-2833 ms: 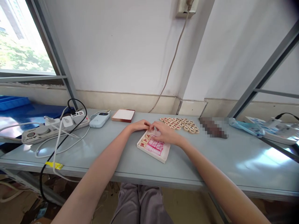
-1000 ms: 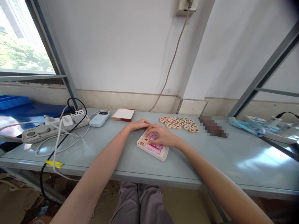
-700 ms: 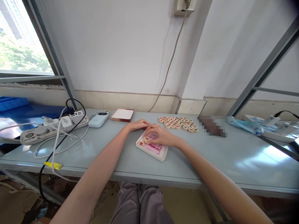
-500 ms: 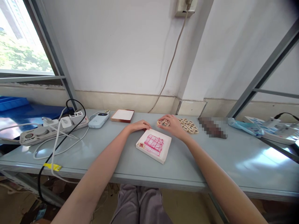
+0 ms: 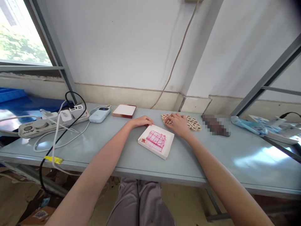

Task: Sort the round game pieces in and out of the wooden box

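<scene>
A white open box (image 5: 167, 147) with pink grid lines drawn inside lies tilted on the grey table. One round piece with a red character (image 5: 142, 140) sits in its left corner. My left hand (image 5: 142, 121) rests at the box's upper left corner, fingers curled together; what they hold, if anything, is hidden. My right hand (image 5: 177, 123) is over the round wooden pieces (image 5: 193, 123) beyond the box's right side, its fingers spread and bent down onto them. Some pieces show left of and behind its fingers.
A brown-edged box part (image 5: 124, 110) lies near the wall. Left are a light blue device (image 5: 100, 115) and a power strip (image 5: 30, 128) with looping cables. A blurred dark object (image 5: 216, 125) and a plastic bag (image 5: 248, 125) lie right.
My right hand has lowered onto the pieces, its fingers now flatter and pointing more downward. The whole view has shifted slightly. My left hand stays at the box corner.
</scene>
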`<action>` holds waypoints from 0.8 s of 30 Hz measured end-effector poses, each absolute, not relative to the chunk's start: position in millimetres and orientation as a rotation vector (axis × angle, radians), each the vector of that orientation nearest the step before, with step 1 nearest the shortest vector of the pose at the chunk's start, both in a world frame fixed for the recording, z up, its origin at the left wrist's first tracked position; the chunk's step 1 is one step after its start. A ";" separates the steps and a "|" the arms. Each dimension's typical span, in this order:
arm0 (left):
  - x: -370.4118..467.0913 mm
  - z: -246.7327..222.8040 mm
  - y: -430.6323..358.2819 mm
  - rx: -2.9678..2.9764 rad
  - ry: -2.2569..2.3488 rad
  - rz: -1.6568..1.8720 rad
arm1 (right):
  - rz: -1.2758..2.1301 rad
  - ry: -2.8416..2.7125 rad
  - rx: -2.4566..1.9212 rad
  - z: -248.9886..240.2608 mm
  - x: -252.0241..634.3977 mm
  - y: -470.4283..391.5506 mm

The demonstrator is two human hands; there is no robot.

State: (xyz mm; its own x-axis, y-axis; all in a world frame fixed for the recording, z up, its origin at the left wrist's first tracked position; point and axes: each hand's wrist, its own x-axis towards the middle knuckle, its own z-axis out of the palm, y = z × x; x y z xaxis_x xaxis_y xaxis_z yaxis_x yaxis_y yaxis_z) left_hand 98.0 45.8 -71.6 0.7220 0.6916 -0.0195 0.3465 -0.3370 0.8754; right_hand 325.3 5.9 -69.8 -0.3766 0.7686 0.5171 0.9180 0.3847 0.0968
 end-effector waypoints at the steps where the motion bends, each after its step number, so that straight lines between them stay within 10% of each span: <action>1: 97.9 -72.0 46.3 1.951 0.795 0.447 | -0.530 -2.266 -1.465 -69.5 325.3 5.8; 24: 95.8 -74.2 49.1 2.027 0.778 0.445 | 0.387 -2.711 -0.709 -49.3 248.3 -61.9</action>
State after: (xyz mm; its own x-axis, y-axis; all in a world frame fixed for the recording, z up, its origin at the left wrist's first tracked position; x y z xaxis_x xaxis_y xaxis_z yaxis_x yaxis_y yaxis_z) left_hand 95.8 49.1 -74.2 0.7381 0.6746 0.0138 0.3537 -0.4042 0.8435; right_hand 248.3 -61.9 -49.3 -0.8286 0.5112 0.2282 0.4269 0.8407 -0.3330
